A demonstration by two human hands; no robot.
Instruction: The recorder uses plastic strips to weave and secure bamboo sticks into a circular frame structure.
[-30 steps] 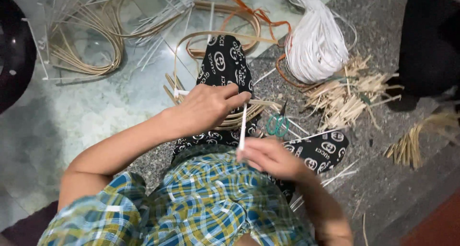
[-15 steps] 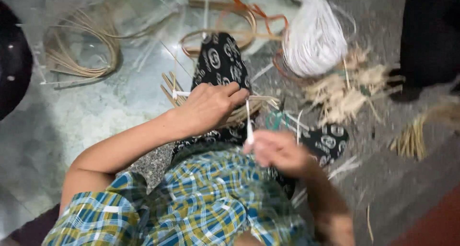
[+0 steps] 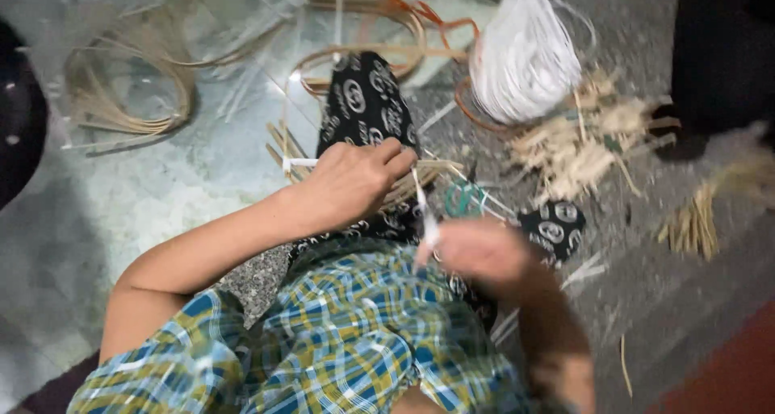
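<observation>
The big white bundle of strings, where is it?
In the head view, the white bundle lies on the floor at the top, right of centre, just above the pile of straw-coloured scraps and right of the patterned black trouser leg.

2 hands in view: left hand (image 3: 355, 184), right hand (image 3: 476, 253). 1 white strip (image 3: 424, 208) between them. 1 bundle of white strips (image 3: 521, 59). 1 coil of pale cane (image 3: 133, 91) on the floor, left side. 1 pair of green-handled scissors (image 3: 462, 198). 2 heaps of short cane offcuts: one (image 3: 577, 144) by the white bundle, one (image 3: 698, 220) farther right.
</observation>
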